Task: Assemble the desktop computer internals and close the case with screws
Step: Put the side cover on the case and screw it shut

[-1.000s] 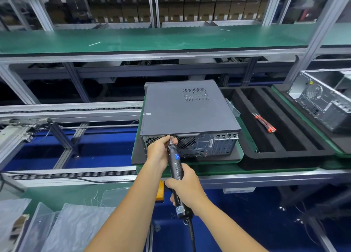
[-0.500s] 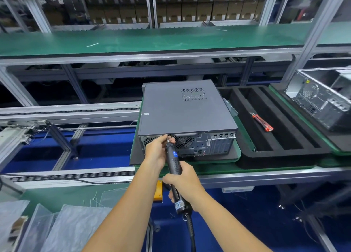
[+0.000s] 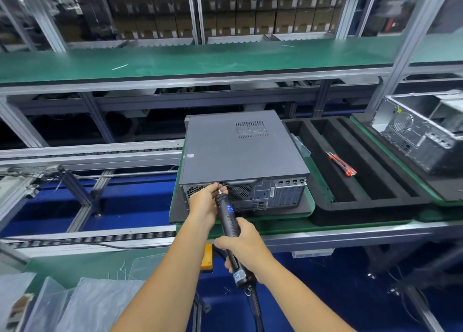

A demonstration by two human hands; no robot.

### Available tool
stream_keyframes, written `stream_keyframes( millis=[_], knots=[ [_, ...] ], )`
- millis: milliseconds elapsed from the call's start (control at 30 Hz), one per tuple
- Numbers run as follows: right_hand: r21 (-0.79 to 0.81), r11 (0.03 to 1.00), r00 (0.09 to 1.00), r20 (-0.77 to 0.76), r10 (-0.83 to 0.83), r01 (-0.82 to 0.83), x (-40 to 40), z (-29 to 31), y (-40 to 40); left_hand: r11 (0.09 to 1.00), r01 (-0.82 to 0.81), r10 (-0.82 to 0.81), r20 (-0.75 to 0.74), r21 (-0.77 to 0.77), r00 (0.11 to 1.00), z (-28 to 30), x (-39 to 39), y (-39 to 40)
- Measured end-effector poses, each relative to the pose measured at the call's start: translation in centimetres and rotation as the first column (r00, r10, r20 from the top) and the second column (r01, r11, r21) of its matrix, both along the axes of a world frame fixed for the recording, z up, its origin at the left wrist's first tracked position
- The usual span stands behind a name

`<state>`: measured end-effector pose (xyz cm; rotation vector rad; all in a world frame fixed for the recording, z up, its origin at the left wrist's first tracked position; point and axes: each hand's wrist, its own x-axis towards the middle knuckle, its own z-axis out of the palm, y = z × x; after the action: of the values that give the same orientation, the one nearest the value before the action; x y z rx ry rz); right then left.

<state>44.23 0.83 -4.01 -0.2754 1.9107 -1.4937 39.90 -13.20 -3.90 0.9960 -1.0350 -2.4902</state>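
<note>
**Screwdriver on the back panel**

Far left, plastic bags (image 3: 75,304) lie at the near-left corner of the bench. Moving in, the left hand (image 3: 204,202) is pinching at the driver's tip, steadying it against the top edge of the rear panel; any screw there is too small to make out. The computer case (image 3: 240,154) sits closed on the green tray (image 3: 310,201), at its near edge. The right hand (image 3: 246,247) wraps the electric screwdriver (image 3: 229,221). Over the past second, both hands hold station, so I'd say the screw is being driven home. Further right, a red cutter (image 3: 342,164) lies in the black foam tray (image 3: 363,206).
</note>
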Motion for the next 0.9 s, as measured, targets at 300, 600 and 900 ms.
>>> stream_keyframes(
  millis=[300, 600, 900],
  knots=[
    [-0.004, 1.0, 1.0, 0.009, 0.005, -0.005, -0.26, -0.15, -0.19, 0.999, -0.03, 0.03, 0.014, -0.017, 0.999, 0.14, 0.0, 0.05],
    [0.043, 0.999, 0.998, -0.059, 0.033, -0.03, -0.47, -0.14, 0.07, 0.988, -0.066, 0.081, 0.104, -0.139, 0.991, 0.07, -0.27, 0.18],
    [0.082, 0.995, 0.993, -0.098, 0.062, -0.054, -0.16, -0.51, 0.58, 0.98, -0.081, 0.109, 0.153, -0.183, 0.982, -0.53, 0.05, 0.15]
  ],
)
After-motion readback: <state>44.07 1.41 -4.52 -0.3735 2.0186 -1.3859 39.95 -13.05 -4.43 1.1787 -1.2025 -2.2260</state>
